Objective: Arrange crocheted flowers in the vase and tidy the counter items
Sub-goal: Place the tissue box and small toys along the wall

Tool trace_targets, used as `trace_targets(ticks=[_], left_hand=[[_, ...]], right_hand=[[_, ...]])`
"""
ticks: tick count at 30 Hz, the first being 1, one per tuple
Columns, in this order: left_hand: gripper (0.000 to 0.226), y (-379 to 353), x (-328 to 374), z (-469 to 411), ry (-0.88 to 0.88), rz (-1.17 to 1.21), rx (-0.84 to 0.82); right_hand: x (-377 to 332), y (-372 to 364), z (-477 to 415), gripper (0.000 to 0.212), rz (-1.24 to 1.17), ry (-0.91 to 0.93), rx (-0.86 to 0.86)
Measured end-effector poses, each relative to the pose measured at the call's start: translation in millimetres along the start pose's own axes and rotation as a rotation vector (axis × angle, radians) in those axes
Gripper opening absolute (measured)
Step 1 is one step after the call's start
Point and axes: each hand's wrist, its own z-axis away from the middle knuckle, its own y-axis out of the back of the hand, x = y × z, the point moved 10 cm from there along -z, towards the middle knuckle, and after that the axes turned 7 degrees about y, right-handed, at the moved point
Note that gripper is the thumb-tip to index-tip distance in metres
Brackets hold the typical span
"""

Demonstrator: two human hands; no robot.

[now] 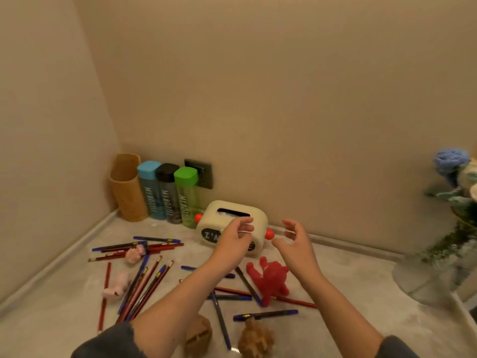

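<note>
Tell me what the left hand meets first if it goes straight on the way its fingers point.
Most likely the cream tissue box just beyond the left hand, though depth is unclear.

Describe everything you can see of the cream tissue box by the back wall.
The tissue box is cream, rounded, toaster-shaped, plastic-looking. A dark slot on top shows white tissue. A red-orange ball knob sticks out at each end. Its black front label has white lettering, partly hidden by the left hand. It stands upright on the counter near the wall, beside the green-capped bottle.
</note>
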Motion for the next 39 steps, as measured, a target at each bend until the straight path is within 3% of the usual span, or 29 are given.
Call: trace_targets(ticks=[7,11,16,19,25,33,39], left_hand=[[0.04,73.3,-32.0,-36.3,0.028,-0.118,0.001],[0.037,78.9,-49.6,-42.6,0.05,-0.131,-0.1],[0.035,47.5,-74.0,-25.2,0.061,-0.189,-0.279],[0.035,28.0,-89.7,-10.8,0.07,-0.213,-0.353],[0.042,2.9,-108.1,9.8,0.064,-0.275,-0.414],[0.05,-19.0,-85.0,12.6,0.003,-0.31,-0.421],[0.075,-55.7,-44.8,18.2,-0.049,-0.271,-0.419]], right_hand=[[-12.8,-71.0,-11.2,0.031,0.131,0.005,-0.123],[-8.6,-75.2,-4.5,0.023,0.23,-0.001,-0.108],[10.4,-43.2,27.8,0.054,0.409,-0.074,0.116],[28.5,-41.4,48.2,0.076,0.432,-0.161,0.149],[49.5,-36.0,68.5,0.047,0.45,-0.212,0.229],[42.3,-16.4,63.1,0.057,0.501,-0.233,0.191],[9.1,36.6,58.2,0.059,0.429,-0.219,0.127]])
